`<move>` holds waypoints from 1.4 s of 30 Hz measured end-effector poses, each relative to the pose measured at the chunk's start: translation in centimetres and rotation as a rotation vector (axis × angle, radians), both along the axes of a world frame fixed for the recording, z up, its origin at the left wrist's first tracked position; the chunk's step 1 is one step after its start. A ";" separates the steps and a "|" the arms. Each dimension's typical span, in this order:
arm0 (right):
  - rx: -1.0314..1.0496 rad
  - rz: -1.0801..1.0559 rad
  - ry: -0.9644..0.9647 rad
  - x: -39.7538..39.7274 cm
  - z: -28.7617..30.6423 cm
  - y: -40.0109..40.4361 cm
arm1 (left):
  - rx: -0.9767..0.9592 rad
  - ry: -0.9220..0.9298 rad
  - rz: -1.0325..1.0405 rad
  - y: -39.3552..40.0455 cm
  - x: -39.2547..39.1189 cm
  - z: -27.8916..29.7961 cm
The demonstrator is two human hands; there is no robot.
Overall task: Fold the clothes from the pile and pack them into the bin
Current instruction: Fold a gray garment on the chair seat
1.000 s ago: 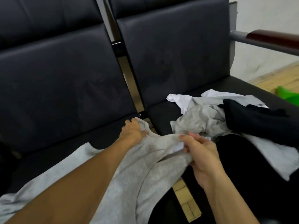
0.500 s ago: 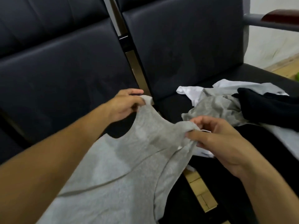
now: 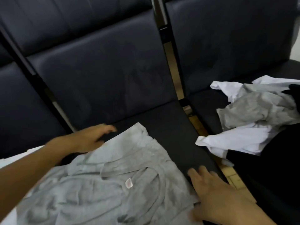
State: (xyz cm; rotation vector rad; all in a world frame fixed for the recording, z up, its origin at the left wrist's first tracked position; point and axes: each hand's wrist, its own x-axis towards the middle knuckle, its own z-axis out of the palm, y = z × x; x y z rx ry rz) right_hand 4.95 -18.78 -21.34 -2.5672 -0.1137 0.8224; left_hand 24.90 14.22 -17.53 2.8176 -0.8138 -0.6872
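A grey sleeveless top (image 3: 113, 181) lies spread and wrinkled on the left black seat, a small white label showing at its neck. My left hand (image 3: 92, 137) rests at the top's upper left edge with fingers extended on the seat. My right hand (image 3: 209, 187) lies flat at the top's right edge, fingers straight. On the right seat sits the pile of clothes (image 3: 253, 114): white, grey and black garments tangled together. No bin is in view.
Black padded seats with tall backrests (image 3: 100, 70) fill the view. A gap (image 3: 199, 125) with a metal frame and wooden floor below separates the two seats. Something white (image 3: 9, 158) shows at the left edge under my left arm.
The grey top, held up by its straps before, now lies flat on the left seat. Both hands have released it and rest open at its edges. The view has shifted left.
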 end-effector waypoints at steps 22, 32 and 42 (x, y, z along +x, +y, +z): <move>0.274 -0.280 -0.670 2.0 4.6 -3.5 | -0.410 -0.402 0.345 0.7 -6.4 9.7; -0.421 0.443 -1.096 -1.5 28.6 -0.8 | -0.246 -0.934 0.361 11.6 -19.4 25.1; -0.046 0.268 -0.970 -7.9 37.7 -0.6 | -0.472 -0.788 0.354 13.7 -30.5 30.4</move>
